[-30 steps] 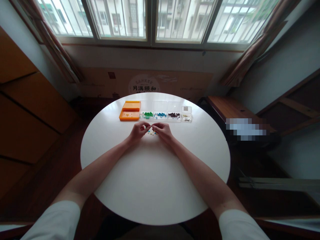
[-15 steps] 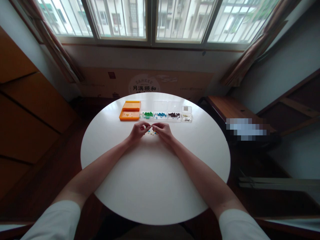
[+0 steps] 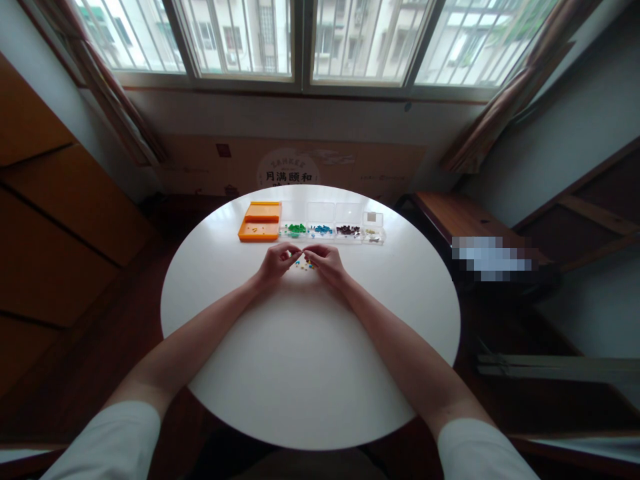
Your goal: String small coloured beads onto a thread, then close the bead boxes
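Note:
My left hand (image 3: 278,261) and my right hand (image 3: 324,262) rest on the round white table (image 3: 310,353), fingertips pinched and almost meeting over a small heap of coloured beads (image 3: 303,265). What each pinch holds is too small to make out. Behind the hands stands an orange tray (image 3: 260,223) with a few small pieces in it. A row of clear boxes continues to its right: green beads (image 3: 297,229), blue beads (image 3: 323,229), dark beads (image 3: 349,231) and pale pieces (image 3: 373,232).
A wide window (image 3: 305,40) runs along the back wall above a printed cardboard panel (image 3: 290,170). Wooden cabinets (image 3: 55,220) stand on the left. A wooden bench (image 3: 460,220) sits to the right of the table, with curtains at both window ends.

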Available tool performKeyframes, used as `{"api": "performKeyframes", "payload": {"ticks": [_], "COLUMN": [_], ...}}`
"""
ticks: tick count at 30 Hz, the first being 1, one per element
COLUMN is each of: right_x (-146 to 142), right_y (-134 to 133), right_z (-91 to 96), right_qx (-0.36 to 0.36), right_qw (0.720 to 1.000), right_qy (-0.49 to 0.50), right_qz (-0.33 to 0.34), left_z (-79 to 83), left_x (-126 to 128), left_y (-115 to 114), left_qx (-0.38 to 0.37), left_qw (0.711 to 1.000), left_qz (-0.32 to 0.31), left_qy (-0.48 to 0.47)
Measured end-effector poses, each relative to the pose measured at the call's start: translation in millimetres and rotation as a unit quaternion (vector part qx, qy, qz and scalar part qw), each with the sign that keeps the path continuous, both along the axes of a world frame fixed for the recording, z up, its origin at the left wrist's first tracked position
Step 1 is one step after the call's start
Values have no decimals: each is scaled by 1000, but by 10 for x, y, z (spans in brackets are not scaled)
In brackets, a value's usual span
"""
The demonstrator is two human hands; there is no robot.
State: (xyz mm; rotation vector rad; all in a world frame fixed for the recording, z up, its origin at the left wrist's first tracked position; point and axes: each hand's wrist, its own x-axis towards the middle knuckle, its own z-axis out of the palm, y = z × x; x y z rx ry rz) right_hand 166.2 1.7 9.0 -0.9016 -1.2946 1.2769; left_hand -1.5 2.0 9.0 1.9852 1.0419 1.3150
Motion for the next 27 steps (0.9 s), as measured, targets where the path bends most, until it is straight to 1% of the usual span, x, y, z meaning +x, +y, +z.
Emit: {"api": "performKeyframes", "payload": {"ticks": [10,14,16,18,19,22,23,25,27], "right_x": [-7,-10,-3,26,54,202,271,428,586], "right_y": [9,-15,-8,32,67,235,309,471,627], "right_z": [-8,20,41,68,83,132,146,165,168], "right_qx": [27,21,18,27,34,49,50,45,30], "right_qw": [1000,1000,1000,997,993,967,957,942,933], "right_qy": [-2,-7,-1,18,32,59,56,30,-10], "right_qz": [-1,-4,-22,-73,-112,-242,-280,-333,-358], "left_z": [7,-6,-13,-19,-21,-19,-16,-4,9], "left_x": [3,-6,-9,-8,-6,1,3,6,7], "left_y": [-4,2,4,5,6,6,5,1,-6], "left_qx": [-4,-5,-7,-12,-14,-15,-14,-10,-6], "left_qw": [1000,1000,1000,1000,1000,1000,1000,1000,1000], "left_qz": [-10,-11,-7,-6,-7,-11,-12,-11,-8], "left_qy": [-5,-5,-7,-11,-13,-14,-11,-6,-3]}}
